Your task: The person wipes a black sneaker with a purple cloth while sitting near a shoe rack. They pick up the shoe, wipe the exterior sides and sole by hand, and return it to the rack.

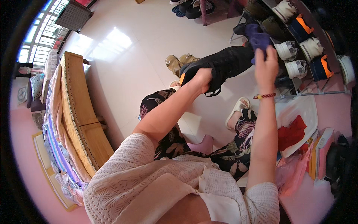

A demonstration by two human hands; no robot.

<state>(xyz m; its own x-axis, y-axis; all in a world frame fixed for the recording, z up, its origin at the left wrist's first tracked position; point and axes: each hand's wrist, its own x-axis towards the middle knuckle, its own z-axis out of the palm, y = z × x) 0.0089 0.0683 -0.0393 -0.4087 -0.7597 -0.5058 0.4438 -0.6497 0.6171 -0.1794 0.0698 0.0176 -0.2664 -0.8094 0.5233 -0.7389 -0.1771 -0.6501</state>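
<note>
A black shoe (233, 61) with laces and a bit of orange at its heel is held out in front of me. My left hand (203, 79) reaches into its opening and holds it up; the fingers are hidden inside. Near the toe end, my right hand (266, 66) grips a purple cloth (258, 36), which is bunched and slightly blurred. Whether the cloth touches the shoe I cannot tell. On the floor beyond the shoe stands a pair of tan shoes (174, 64).
A rack (328, 92) of several shoes stands at the right. Below it sits a white tub (311, 112) with a red cloth (293, 132). A bed with a wooden side (80, 86) lies left. More shoes (194, 9) stand at the far end. A pink stool (203, 145) is under me.
</note>
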